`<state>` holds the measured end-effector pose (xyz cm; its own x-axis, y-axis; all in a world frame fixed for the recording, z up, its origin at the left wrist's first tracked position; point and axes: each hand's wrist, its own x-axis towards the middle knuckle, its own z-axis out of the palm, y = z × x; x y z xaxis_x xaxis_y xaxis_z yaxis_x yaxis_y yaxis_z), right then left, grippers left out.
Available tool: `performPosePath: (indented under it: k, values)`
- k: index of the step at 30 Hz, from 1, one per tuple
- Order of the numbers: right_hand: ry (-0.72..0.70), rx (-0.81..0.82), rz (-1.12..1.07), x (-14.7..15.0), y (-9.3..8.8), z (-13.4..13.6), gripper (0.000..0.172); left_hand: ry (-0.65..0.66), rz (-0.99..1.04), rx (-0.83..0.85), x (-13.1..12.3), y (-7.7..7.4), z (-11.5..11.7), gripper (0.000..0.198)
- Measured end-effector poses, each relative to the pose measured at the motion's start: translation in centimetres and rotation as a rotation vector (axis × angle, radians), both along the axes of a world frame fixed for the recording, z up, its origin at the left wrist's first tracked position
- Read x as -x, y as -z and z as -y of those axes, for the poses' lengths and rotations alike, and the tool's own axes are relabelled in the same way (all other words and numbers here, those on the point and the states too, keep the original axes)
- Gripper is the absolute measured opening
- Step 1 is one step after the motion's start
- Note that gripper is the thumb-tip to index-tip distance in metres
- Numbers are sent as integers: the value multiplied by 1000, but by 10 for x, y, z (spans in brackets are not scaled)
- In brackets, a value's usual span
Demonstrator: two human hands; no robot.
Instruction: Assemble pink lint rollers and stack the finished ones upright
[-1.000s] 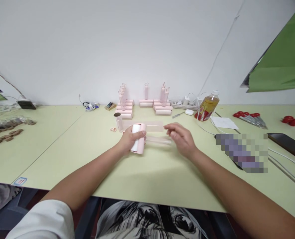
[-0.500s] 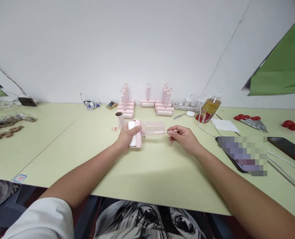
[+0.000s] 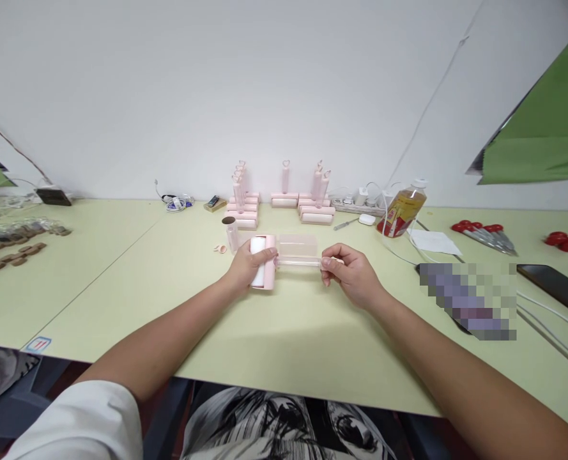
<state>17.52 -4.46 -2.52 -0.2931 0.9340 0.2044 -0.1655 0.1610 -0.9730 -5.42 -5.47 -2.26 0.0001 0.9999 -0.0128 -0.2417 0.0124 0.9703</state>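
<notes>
A pink and white lint roller (image 3: pixel 264 262) is gripped in my left hand (image 3: pixel 244 263), its clear handle (image 3: pixel 299 262) pointing right. At the far end of that handle, my right hand (image 3: pixel 351 271) pinches a small pink end piece, mostly hidden by the fingers. Behind the handle lies a clear pinkish cover (image 3: pixel 298 245) on the table. Left of the roller stands a clear tube with a brown rim (image 3: pixel 230 233), and small pink rings (image 3: pixel 220 249) lie beside it.
Several pink rollers (image 3: pixel 317 214) stand along the wall. To the right are a drink bottle (image 3: pixel 405 207), white paper (image 3: pixel 434 241), cables, a blurred phone (image 3: pixel 470 300), a black phone (image 3: pixel 559 287) and red-handled tools (image 3: pixel 485 235). Brown pieces (image 3: pixel 10 259) lie far left.
My left hand and the roller have moved slightly toward me. My right hand has brought the small pink piece to the end of the handle.
</notes>
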Motion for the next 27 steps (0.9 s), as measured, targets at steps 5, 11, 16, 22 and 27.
performPosePath:
  k: [5,11,16,22,27]
  values:
    - [-41,11,10,-1,3,0,25,21,-12,-8,0,0,1,48]
    - [-264,57,25,-4,1,5,24,72,-48,-35,0,3,1,43]
    - [-489,148,-122,-3,-3,12,27,97,-48,-21,-2,3,4,44]
    - [-549,201,-289,1,-3,14,33,111,-54,-14,-6,-2,9,44]
    - [-486,284,-325,4,-7,18,25,106,-30,-25,-8,-2,10,46]
